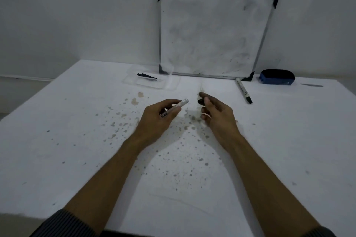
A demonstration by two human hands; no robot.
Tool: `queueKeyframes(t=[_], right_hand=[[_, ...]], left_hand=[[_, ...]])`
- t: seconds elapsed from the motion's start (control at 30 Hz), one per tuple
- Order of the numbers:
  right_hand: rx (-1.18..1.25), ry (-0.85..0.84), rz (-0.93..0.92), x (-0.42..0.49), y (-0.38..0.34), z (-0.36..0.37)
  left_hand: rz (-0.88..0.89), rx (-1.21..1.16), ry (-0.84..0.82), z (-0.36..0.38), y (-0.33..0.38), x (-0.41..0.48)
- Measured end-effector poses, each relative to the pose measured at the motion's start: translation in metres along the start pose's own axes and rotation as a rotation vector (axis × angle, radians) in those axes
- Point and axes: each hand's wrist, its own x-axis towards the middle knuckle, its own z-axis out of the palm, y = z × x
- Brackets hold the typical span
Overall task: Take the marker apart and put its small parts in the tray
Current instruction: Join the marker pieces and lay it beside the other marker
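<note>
My left hand [159,116] grips a white marker barrel [178,105] above the middle of the table, its open end pointing right. My right hand [215,113] pinches a small black marker part [200,101] between thumb and forefinger, a short gap from the barrel's end. A clear plastic tray [133,80] lies at the back of the table, left of centre, with black tweezers [147,76] in it.
A whiteboard [212,32] leans on the wall behind. A second whole marker [243,90] lies at the right, a blue eraser [277,77] beyond it and a thin grey strip [311,85] farther right. Ink spots cover the white table [77,140].
</note>
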Motion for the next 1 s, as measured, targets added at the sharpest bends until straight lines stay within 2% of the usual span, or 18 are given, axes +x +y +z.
queueKeyframes(t=[0.37,0.5,0.6,0.8,1.0], right_hand=[[-0.069,-0.043,0.030,0.005,0.003,0.000],[-0.220,0.002,-0.099,0.000,0.003,0.000],[-0.321,-0.003,-0.213,-0.005,0.006,0.004],[-0.278,-0.081,-0.240,-0.013,0.002,0.004],[-0.320,-0.076,-0.264,-0.015,0.003,0.010]], left_hand=[[0.139,0.105,-0.034,0.004,0.000,-0.001],[0.166,0.171,-0.057,0.004,-0.002,-0.002],[0.101,0.108,-0.088,0.003,0.004,-0.004],[-0.123,-0.252,-0.210,-0.005,0.001,-0.002],[-0.178,-0.320,-0.275,-0.009,-0.001,0.001]])
